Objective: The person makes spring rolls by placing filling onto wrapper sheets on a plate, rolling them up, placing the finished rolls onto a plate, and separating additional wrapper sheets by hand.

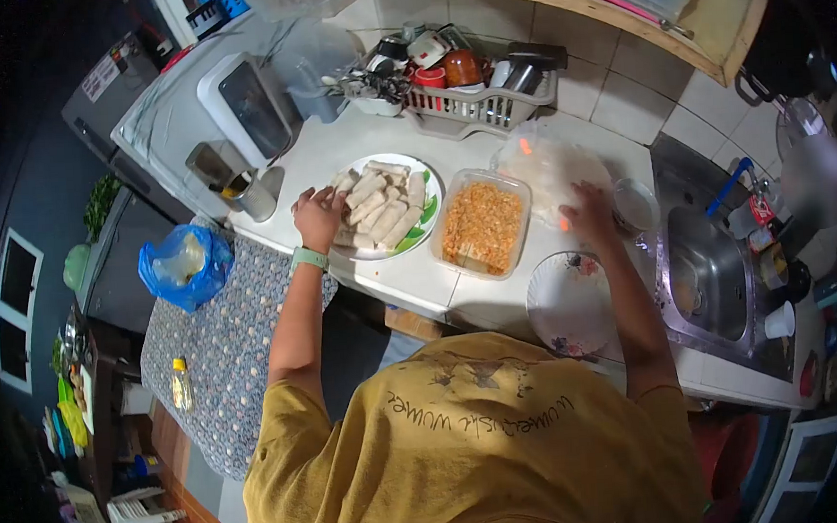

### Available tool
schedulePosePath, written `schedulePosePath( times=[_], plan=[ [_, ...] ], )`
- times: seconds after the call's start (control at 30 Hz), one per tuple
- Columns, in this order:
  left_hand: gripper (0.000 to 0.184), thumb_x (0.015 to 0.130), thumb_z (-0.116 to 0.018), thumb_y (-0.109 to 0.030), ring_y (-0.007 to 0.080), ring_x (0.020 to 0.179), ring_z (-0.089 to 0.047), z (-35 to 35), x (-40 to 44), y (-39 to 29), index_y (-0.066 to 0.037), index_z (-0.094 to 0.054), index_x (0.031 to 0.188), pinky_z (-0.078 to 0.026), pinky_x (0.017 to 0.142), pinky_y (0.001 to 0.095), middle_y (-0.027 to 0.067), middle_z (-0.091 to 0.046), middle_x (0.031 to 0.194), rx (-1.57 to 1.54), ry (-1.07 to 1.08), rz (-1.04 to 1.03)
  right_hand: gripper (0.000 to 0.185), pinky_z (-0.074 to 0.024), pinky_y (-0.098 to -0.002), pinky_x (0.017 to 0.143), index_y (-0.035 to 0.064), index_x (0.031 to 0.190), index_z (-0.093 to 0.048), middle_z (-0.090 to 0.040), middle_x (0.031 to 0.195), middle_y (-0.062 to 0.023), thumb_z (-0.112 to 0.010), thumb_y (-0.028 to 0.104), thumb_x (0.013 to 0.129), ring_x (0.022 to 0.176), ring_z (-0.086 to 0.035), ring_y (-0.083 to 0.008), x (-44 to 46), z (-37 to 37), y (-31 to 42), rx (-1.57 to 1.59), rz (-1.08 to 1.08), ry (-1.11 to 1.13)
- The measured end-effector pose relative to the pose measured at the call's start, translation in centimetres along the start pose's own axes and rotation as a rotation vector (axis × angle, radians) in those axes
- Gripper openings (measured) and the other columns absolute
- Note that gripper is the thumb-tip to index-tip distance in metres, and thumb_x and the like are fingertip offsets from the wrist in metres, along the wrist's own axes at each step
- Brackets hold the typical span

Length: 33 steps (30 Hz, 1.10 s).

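My left hand (317, 219) hides part of the pale rolls (370, 200) piled on the plate (435, 183); I can't tell whether it pinches one. My right hand (588, 217), fingers spread, covers the near edge of whitish sheets (548, 165), their outlines indistinct.

Orange in the mixture (482, 222) (2 o'clock); cream on the rolls (378, 207) and white with green leaves on their plate (428, 215) (both 11 o'clock).

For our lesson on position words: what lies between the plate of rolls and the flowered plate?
The tub of orange mix lies between the plate of rolls and the flowered plate, as the head view shows.
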<state>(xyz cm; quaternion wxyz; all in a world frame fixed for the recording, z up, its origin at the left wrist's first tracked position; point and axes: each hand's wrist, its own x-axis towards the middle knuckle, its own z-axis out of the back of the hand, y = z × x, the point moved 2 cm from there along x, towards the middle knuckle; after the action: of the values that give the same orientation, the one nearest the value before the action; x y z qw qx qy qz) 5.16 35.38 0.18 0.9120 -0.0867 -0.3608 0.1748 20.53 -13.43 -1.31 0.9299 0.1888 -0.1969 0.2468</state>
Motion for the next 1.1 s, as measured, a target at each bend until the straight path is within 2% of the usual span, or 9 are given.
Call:
schedulePosePath(
  times=[0.07,0.43,0.6,0.67,0.73,0.8,0.9,1.0,1.1],
  plan=[
    [0.035,0.077,-0.064,-0.043,0.0333,0.106,-0.054,-0.8,0.2,0.0,-0.015,-0.071,0.098,-0.042,0.09,0.0446,0.0165,-0.061,0.108,-0.053,0.073,0.088,0.05,-0.0365,-0.0442,0.098,0.0021,0.114,-0.055,-0.052,0.12,-0.0202,-0.065,0.033,0.076,0.113,-0.047,-0.0358,-0.8,-1.2,-0.9,-0.077,-0.038,0.091],
    [0.037,0.082,-0.064,-0.038,0.0343,0.101,-0.055,1.3,-0.7,-7.8,-0.012,-0.064,0.109,-0.044,0.088,0.0398,0.0154,-0.059,0.11,-0.266,-0.009,0.114,0.035,-0.0487,-0.0404,0.072,0.0011,0.097,-0.065,-0.065,0.087,-0.019,-0.06,0.033,0.083,0.079,-0.063,-0.0338,1.4,1.6,-1.2,0.018,-0.164,0.238],
    [0.04,0.082,-0.067,-0.032,0.0284,0.092,-0.06,1.9,-1.6,-7.5,-0.006,-0.062,0.111,-0.048,0.081,0.0348,0.0185,-0.058,0.105,-0.435,0.094,0.275,0.03,-0.0469,-0.0381,0.067,0.0011,0.094,-0.064,-0.062,0.076,-0.0196,-0.055,0.028,0.086,0.075,-0.063,-0.0304,0.8,5.7,-1.3,0.271,-0.1,-0.024],
    [0.04,0.084,-0.065,-0.03,0.0224,0.087,-0.06,2.2,-2.1,-6.7,-0.002,-0.06,0.113,-0.049,0.076,0.0316,0.0159,-0.057,0.102,-0.571,-0.047,0.302,0.018,-0.0456,-0.0459,0.066,0.0027,0.08,-0.056,-0.058,0.078,-0.0195,-0.058,0.02,0.083,0.074,-0.057,-0.0382,-1.0,7.9,0.6,0.305,0.125,-0.167],
    [0.042,0.088,-0.061,-0.032,0.0185,0.09,-0.059,0.5,-2.8,-2.8,-0.001,-0.058,0.115,-0.047,0.08,0.0307,0.0129,-0.056,0.106,-0.515,-0.149,0.275,0.019,-0.0465,-0.0446,0.065,0.0026,0.085,-0.059,-0.058,0.077,-0.0197,-0.061,0.021,0.08,0.072,-0.057,-0.0394,-4.1,11.1,4.2,0.29,0.031,0.087],
    [0.039,0.088,-0.059,-0.034,0.0237,0.099,-0.055,1.8,-3.5,-2.1,-0.004,-0.06,0.114,-0.044,0.084,0.0329,0.0142,-0.055,0.109,-0.617,-0.225,0.492,0.022,-0.0468,-0.0432,0.073,0.0049,0.096,-0.061,-0.059,0.079,-0.0185,-0.06,0.021,0.081,0.077,-0.058,-0.0369,-8.2,10.8,5.1,0.2,0.148,0.32],
    [0.039,0.093,-0.053,-0.033,0.0168,0.093,-0.055,0.8,-5.1,1.4,-0.001,-0.058,0.114,-0.044,0.08,0.0293,0.0104,-0.061,0.104,-0.801,-0.324,0.642,0.028,-0.0448,-0.0423,0.082,0.0069,0.106,-0.061,-0.06,0.09,-0.0177,-0.059,0.019,0.082,0.088,-0.057,-0.0338,-11.4,12.9,9.1,0.288,0.316,0.545],
    [0.038,0.094,-0.049,-0.031,0.0139,0.088,-0.055,0.5,-6.4,3.3,0.002,-0.059,0.111,-0.044,0.08,0.028,0.0076,-0.063,0.097,-0.787,-0.292,0.726,0.037,-0.046,-0.0382,0.085,0.003,0.113,-0.053,-0.054,0.111,-0.0175,-0.063,0.008,0.078,0.103,-0.054,-0.0319,-10.5,15.7,11.1,0.4,0.444,0.21],
    [0.039,0.094,-0.049,-0.031,0.0149,0.084,-0.056,1.1,-6.7,2.2,0.002,-0.06,0.11,-0.045,0.078,0.0287,0.0091,-0.064,0.092,-0.665,-0.203,0.694,0.028,-0.0464,-0.0404,0.081,0.004,0.107,-0.054,-0.054,0.104,-0.0166,-0.06,0.011,0.08,0.097,-0.054,-0.03,-11.4,25.9,12.9,0.294,0.434,-0.104]
  ],
)
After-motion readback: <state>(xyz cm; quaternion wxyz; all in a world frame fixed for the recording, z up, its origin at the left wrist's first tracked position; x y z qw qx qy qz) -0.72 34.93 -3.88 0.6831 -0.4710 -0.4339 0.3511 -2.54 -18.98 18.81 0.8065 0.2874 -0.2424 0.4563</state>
